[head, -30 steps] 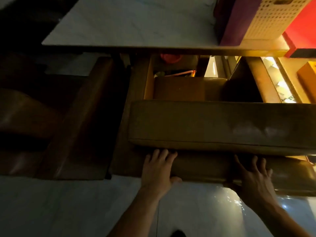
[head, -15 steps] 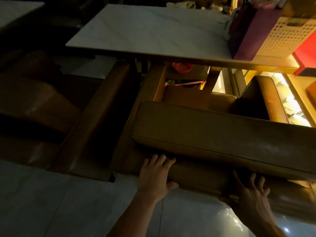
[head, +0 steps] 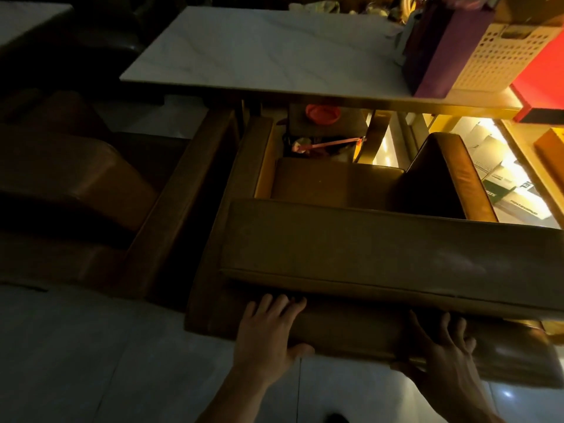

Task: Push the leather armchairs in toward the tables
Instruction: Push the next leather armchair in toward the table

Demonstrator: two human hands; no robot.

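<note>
A brown leather armchair (head: 381, 248) stands directly in front of me, its back toward me and its seat facing a white marble table (head: 265, 53). The chair's front reaches under the table's near edge. My left hand (head: 268, 331) lies flat with fingers spread on the lower back of the chair, just under the back cushion. My right hand (head: 442, 358) presses flat on the same panel further right, fingers spread. A second brown leather armchair (head: 100, 190) sits close beside it on the left, in the dark.
On the table's right end stand a purple box (head: 439, 47), a white perforated basket (head: 494, 53) and a red box (head: 540, 71). Under the table are a red lid (head: 322, 112) and clutter. A lit shelf with papers (head: 512, 190) is at right. Pale tiled floor (head: 91, 361) lies underfoot.
The view has tilted up and shifted, showing more of the table and the left armchair. Both hands stay flat on the chair's back; the chair appears slightly further from me.
</note>
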